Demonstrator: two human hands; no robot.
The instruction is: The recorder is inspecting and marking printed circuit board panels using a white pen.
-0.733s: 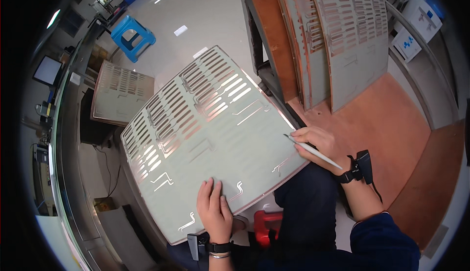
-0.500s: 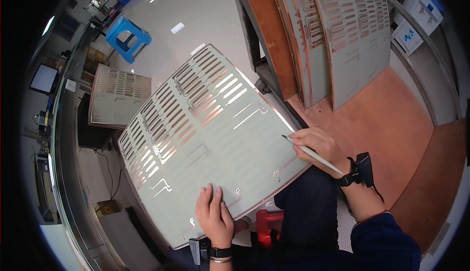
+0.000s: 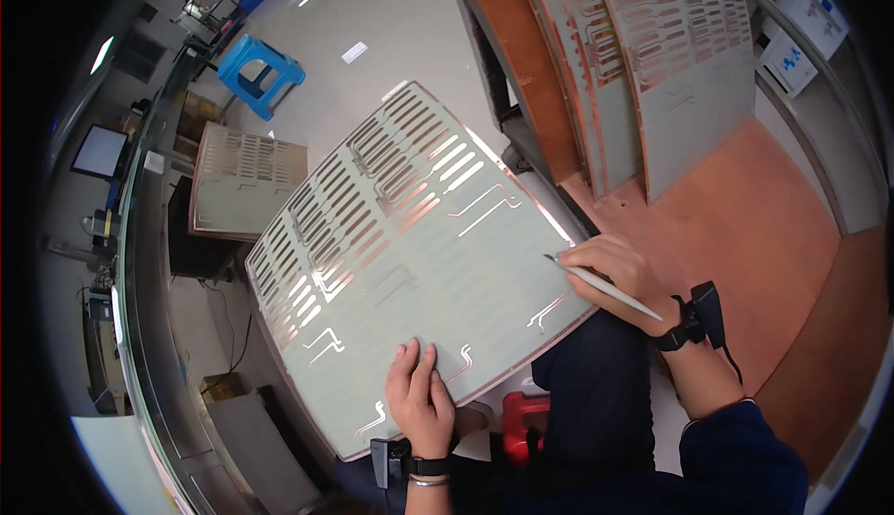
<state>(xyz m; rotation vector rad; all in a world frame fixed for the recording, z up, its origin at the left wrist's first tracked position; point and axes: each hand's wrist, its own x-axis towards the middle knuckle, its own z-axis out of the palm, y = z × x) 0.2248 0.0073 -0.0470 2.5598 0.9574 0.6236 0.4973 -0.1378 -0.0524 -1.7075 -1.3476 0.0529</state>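
A large pale green circuit panel (image 3: pixel 447 291) with rows of shiny copper traces lies tilted across my lap. My left hand (image 3: pixel 421 405) rests flat near its close edge, fingers spread on the surface beside a small curved trace. My right hand (image 3: pixel 610 273) is closed round a slim white-handled craft knife (image 3: pixel 622 298). The knife's dark, thin tip points left, at or just above the panel near its right edge; contact is hard to tell. Both wrists wear black straps with small devices.
Similar panels (image 3: pixel 698 124) lean upright on a copper-coloured board (image 3: pixel 726 236) at the right. Another panel (image 3: pixel 247 184) stands at the left by a dark box. A blue stool (image 3: pixel 261 75) stands on the far floor, and a red plastic object (image 3: pixel 523 426) lies below my lap.
The whole view has shifted slightly, so the panel and surroundings sit a little to the right. Both hands keep nearly the same places on the panel, the knife still in my right hand.
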